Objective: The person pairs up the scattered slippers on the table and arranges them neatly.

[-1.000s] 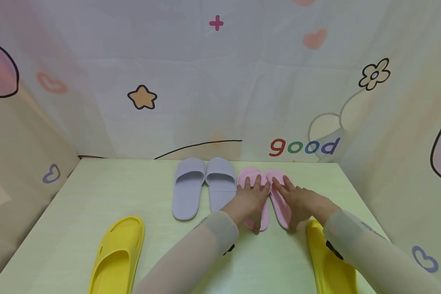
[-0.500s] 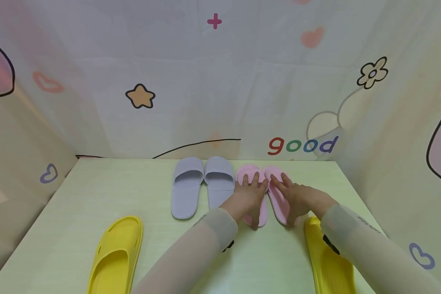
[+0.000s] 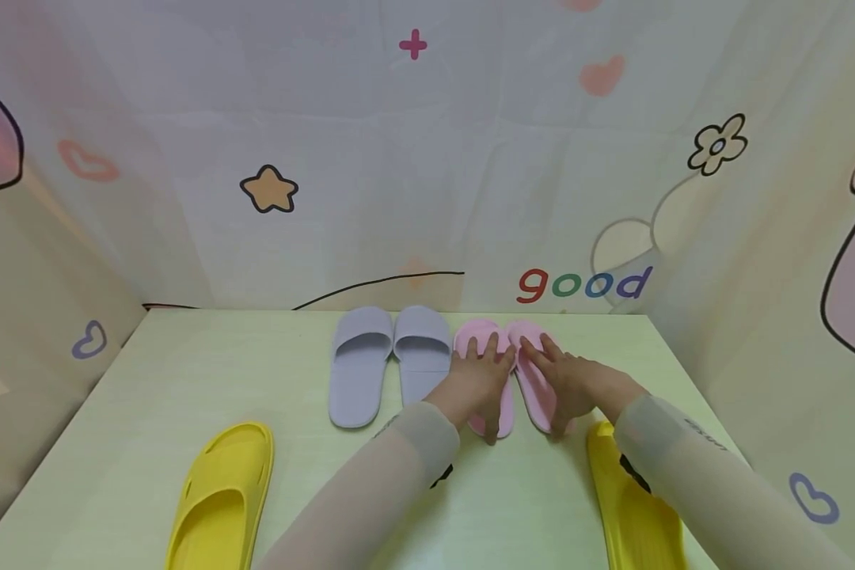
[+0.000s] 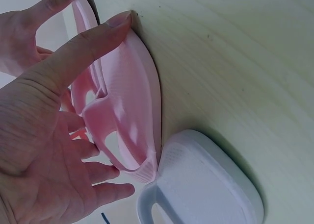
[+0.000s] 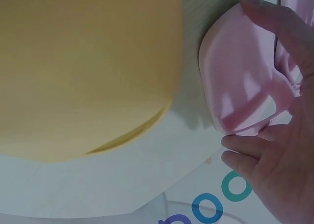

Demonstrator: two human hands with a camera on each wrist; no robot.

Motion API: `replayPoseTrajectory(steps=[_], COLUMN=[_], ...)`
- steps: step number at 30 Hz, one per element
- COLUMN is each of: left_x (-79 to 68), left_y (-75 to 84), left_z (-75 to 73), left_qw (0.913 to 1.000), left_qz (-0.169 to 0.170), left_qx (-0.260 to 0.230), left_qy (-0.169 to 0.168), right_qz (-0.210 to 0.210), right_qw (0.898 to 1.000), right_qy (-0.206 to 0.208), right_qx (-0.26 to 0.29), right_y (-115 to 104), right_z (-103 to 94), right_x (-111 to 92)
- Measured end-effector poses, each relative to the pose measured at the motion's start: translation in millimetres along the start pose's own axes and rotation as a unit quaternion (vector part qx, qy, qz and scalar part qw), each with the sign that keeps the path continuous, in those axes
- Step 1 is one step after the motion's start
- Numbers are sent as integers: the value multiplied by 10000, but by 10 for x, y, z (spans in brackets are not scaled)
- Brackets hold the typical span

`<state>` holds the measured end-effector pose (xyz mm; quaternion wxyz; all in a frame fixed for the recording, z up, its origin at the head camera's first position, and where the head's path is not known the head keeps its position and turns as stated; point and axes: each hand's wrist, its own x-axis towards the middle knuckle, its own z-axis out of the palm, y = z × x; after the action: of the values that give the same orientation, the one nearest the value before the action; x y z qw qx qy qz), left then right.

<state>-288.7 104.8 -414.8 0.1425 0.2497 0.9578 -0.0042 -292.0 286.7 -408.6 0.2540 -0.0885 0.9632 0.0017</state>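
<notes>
Two pink slippers stand side by side near the table's back edge, toes away from me. My left hand (image 3: 476, 384) spreads over the left pink slipper (image 3: 502, 412), fingers above its strap. In the left wrist view, the thumb touches the heel end of the pink slipper (image 4: 135, 82). My right hand (image 3: 568, 382) lies over the right pink slipper (image 3: 534, 388), fingers extended toward the strap. In the right wrist view, its thumb reaches the heel of the pink slipper (image 5: 235, 62). Part of each slipper is hidden by the hands.
Just left of the pink pair stand two lilac-grey slippers (image 3: 356, 380). One yellow slipper (image 3: 221, 483) lies at the front left, another yellow slipper (image 3: 630, 514) at the front right under my right forearm. A patterned cloth (image 3: 370, 158) hangs behind the table (image 3: 527, 507).
Both hands and the pink slippers have shifted slightly toward the table's back edge. The grey and yellow slippers stay in place; the head view has drifted a little.
</notes>
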Motion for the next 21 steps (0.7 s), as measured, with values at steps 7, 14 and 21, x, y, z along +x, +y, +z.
replayPoseTrajectory(steps=[7,14,21], left_x=[16,45,54], left_y=[-12,-33,-52], left_z=[-1,9,-10], left_qw=[9999,9997,9996], left_qz=[-11,-79,-59], left_qx=[-140,-214,-268], left_qy=[45,10,8], right_qz=[-133,-241,-316], right_qw=[9998,9992,9985], right_qy=[137,208,288], right_qx=[87,247,328], right_y=[12,32,58], right_z=[21,45,66], right_x=[11,39,64])
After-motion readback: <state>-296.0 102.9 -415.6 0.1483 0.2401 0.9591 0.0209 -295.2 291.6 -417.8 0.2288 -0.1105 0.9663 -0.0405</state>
